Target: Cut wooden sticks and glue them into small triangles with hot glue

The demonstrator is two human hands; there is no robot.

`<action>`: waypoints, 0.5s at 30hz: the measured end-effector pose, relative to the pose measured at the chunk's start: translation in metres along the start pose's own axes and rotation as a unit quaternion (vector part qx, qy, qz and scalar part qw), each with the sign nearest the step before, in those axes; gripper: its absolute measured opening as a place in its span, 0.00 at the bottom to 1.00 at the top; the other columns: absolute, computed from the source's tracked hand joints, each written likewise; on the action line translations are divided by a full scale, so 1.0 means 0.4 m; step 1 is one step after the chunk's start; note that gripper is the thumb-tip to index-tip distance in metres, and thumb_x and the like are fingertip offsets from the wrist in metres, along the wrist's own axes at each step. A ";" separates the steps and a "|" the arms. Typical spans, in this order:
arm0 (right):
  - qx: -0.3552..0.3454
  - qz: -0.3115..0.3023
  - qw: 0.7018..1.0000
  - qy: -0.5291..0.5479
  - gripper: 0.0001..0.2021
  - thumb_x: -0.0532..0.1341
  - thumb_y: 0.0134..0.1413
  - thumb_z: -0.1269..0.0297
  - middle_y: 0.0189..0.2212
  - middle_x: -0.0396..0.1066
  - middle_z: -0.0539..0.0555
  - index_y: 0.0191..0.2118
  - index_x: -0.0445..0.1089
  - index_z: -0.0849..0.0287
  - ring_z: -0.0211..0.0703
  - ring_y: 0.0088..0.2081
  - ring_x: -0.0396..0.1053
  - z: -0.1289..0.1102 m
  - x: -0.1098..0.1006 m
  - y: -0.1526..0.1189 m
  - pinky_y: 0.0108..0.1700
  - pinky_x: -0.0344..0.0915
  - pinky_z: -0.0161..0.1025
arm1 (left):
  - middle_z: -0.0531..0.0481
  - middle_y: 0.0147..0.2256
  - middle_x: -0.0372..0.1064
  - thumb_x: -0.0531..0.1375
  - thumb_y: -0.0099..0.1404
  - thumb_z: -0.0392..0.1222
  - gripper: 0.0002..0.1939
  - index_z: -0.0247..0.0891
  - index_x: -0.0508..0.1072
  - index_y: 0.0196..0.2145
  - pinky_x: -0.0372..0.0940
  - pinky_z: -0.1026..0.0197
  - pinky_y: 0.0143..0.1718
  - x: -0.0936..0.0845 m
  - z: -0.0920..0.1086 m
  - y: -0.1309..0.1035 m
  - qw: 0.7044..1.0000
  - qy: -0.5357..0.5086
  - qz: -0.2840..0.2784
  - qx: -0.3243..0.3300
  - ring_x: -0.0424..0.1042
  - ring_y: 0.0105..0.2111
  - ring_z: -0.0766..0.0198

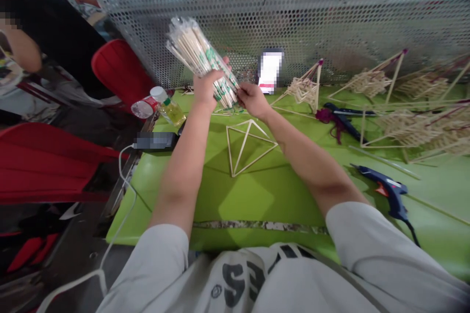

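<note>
My left hand (208,87) is wrapped round a bundle of wrapped disposable chopsticks (198,51), in clear plastic with green print. The bundle is raised above the far part of the green table and leans to the upper left. At its lower right end my right hand (253,99) pinches close against the wrappers; its fingertips are partly hidden, and I cannot tell if one packet is gripped alone. Below my hands a pyramid-shaped frame of thin sticks (238,154) stands on the table.
Stick structures (370,80) line the right side near a blue glue gun (392,190) and dark red yarn (332,120). A phone (270,71) leans on the perforated metal panel (235,14). Left lie a bottle (169,107) and a cabled dark device (156,142). A person sits beyond red chairs (117,68).
</note>
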State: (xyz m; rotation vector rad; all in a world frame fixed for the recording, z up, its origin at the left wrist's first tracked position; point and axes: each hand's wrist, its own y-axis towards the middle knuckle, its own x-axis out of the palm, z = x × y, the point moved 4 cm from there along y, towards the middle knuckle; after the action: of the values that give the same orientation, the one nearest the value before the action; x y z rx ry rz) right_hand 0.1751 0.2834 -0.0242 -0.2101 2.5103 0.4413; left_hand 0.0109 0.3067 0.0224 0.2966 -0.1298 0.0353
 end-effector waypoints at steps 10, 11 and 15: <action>-0.106 0.107 0.989 0.006 0.16 0.55 0.74 0.59 0.42 0.77 0.59 0.43 0.80 0.56 0.52 0.49 0.74 -0.091 -0.021 -0.008 0.60 0.73 0.51 | 0.42 0.48 0.83 0.75 0.59 0.47 0.18 0.45 0.79 0.45 0.77 0.37 0.63 0.032 0.083 -0.077 0.992 -0.003 -0.014 0.126 0.83 0.54 0.43; -0.105 0.088 0.991 0.001 0.15 0.56 0.74 0.59 0.40 0.76 0.58 0.39 0.78 0.56 0.51 0.47 0.73 -0.095 -0.015 -0.013 0.58 0.73 0.49 | 0.43 0.49 0.83 0.74 0.60 0.47 0.18 0.45 0.78 0.46 0.77 0.38 0.63 0.017 0.096 -0.076 0.991 0.009 0.002 0.133 0.84 0.53 0.44; -0.126 -0.003 0.992 0.033 0.15 0.56 0.75 0.55 0.39 0.75 0.55 0.41 0.78 0.55 0.48 0.44 0.71 -0.101 0.013 -0.028 0.52 0.74 0.44 | 0.45 0.53 0.82 0.74 0.61 0.57 0.25 0.47 0.76 0.52 0.75 0.39 0.66 -0.039 0.124 -0.084 0.989 0.037 0.050 0.131 0.80 0.61 0.42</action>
State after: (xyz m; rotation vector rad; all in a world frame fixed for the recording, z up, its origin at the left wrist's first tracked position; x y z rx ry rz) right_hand 0.1527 0.2582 0.0014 -0.3339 2.5129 0.7601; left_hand -0.0088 0.2599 0.0576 0.5507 -0.0665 0.1624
